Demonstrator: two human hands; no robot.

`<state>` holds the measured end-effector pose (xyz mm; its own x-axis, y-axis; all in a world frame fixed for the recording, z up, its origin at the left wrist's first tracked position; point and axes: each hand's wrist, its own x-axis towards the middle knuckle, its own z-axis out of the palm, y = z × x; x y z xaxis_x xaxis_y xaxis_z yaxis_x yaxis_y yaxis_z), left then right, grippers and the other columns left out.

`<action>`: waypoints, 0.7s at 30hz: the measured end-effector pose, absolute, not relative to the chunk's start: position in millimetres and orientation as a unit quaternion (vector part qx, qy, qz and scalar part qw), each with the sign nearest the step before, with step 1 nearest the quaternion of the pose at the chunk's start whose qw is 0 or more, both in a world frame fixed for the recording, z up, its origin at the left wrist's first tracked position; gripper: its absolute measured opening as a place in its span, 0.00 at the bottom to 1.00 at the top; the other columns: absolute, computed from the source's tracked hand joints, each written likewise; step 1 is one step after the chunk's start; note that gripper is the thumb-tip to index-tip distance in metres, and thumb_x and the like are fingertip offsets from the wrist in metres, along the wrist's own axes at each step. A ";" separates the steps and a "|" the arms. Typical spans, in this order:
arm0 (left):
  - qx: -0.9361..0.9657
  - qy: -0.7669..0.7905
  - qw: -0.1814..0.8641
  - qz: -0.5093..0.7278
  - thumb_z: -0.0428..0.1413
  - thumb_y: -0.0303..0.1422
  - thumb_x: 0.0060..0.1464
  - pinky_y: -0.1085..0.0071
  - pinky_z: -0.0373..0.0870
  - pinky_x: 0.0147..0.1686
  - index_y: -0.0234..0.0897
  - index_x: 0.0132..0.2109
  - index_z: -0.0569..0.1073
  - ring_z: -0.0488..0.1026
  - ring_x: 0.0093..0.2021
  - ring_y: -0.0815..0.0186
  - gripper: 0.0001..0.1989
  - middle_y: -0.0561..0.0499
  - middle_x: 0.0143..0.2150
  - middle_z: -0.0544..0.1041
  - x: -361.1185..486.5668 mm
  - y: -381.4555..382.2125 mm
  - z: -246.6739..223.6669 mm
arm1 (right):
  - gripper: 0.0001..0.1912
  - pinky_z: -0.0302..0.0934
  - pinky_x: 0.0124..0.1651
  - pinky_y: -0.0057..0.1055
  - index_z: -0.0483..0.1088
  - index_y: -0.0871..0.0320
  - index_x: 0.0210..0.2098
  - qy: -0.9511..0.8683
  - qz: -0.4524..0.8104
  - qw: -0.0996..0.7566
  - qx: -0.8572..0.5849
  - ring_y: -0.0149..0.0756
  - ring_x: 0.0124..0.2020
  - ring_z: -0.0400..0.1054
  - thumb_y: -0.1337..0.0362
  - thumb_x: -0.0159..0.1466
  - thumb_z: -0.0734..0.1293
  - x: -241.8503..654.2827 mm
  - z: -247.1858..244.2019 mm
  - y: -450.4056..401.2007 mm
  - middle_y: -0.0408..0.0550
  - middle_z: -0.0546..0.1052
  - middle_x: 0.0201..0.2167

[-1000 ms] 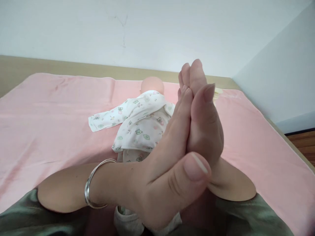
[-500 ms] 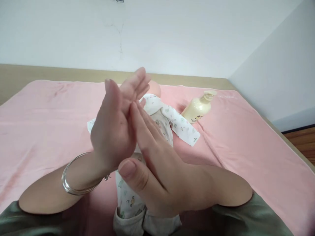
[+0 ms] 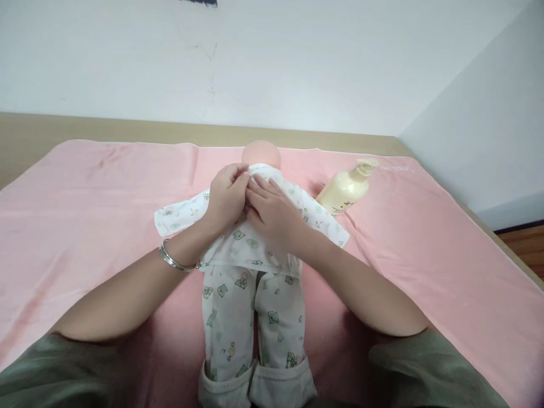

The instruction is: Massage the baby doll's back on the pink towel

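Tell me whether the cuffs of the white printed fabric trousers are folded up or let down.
Folded up: both cuffs form wide, plain bands turned back over the printed trouser legs.

A doll (image 3: 238,277) is laid on a blanket (image 3: 106,226) mid-frame. The left hand (image 3: 229,195) and right hand (image 3: 278,212) are placed over its shirt (image 3: 250,249); a bottle (image 3: 345,190) is set right of centre, before the wall (image 3: 297,68).
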<state>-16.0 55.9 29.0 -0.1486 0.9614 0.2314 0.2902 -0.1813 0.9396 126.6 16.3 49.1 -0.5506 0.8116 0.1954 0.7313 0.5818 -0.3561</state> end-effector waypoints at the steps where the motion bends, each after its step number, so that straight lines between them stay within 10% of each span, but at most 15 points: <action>1: 0.583 0.553 0.304 0.512 0.52 0.33 0.60 0.57 0.73 0.62 0.40 0.45 0.77 0.77 0.56 0.56 0.10 0.46 0.51 0.82 -16.5 54.9 28.4 | 0.29 0.41 0.82 0.56 0.60 0.63 0.73 -0.866 0.116 0.173 -0.454 0.47 0.80 0.46 0.65 0.75 0.54 130.2 48.5 22.5 0.55 0.59 0.76; 8: 0.617 0.582 0.223 0.481 0.52 0.31 0.57 0.55 0.72 0.59 0.41 0.40 0.75 0.75 0.52 0.54 0.07 0.46 0.47 0.81 -22.8 53.5 19.3 | 0.38 0.43 0.80 0.60 0.52 0.77 0.74 -0.800 0.086 0.180 -0.565 0.58 0.79 0.46 0.53 0.76 0.57 131.3 44.5 14.0 0.72 0.54 0.76; 13: 0.605 0.573 0.227 0.503 0.50 0.33 0.59 0.59 0.71 0.56 0.41 0.37 0.74 0.76 0.49 0.57 0.08 0.48 0.44 0.81 -23.2 49.6 11.7 | 0.32 0.40 0.82 0.52 0.56 0.75 0.74 -0.867 0.048 0.171 -0.466 0.49 0.81 0.43 0.65 0.74 0.54 112.6 38.5 -14.0 0.64 0.54 0.77; 21: 0.600 0.572 0.223 0.514 0.50 0.32 0.60 0.60 0.70 0.58 0.41 0.38 0.74 0.75 0.50 0.58 0.08 0.48 0.45 0.81 -22.3 50.1 10.1 | 0.32 0.39 0.80 0.59 0.56 0.67 0.75 -0.822 0.109 0.175 -0.531 0.55 0.81 0.41 0.58 0.76 0.55 143.0 40.4 48.4 0.59 0.53 0.78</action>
